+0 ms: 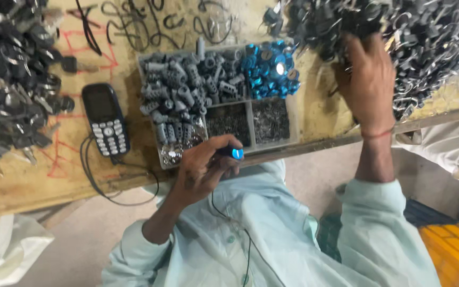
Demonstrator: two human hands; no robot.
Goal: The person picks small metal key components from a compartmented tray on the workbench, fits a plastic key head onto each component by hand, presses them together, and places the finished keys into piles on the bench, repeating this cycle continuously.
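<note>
The left hand (200, 170) is clenched around a small dark part with a bright blue round cap (234, 153), held just off the near edge of the worn yellow wooden tabletop (314, 114), in front of the clear plastic compartment tray (293, 125). The right hand (366, 79) reaches into the big heap of grey metal pieces with wire loops (431, 37) at the far right; its fingers are buried there, so I cannot tell whether they grasp anything.

To do this well, the left hand's grip should stay firm on the capped part, cap outward, while the right draws one piece free without dragging tangled neighbours along.

The tray's compartments hold grey ribbed cylinders (179, 87), blue metallic caps (269, 66) and fine dark bits. A black push-button phone (105, 119) lies left of it, its cable looping over the edge. A second dark pile of parts (6, 79) crowds the left side. Open room is narrow: mostly the bare strip between tray and right heap.
</note>
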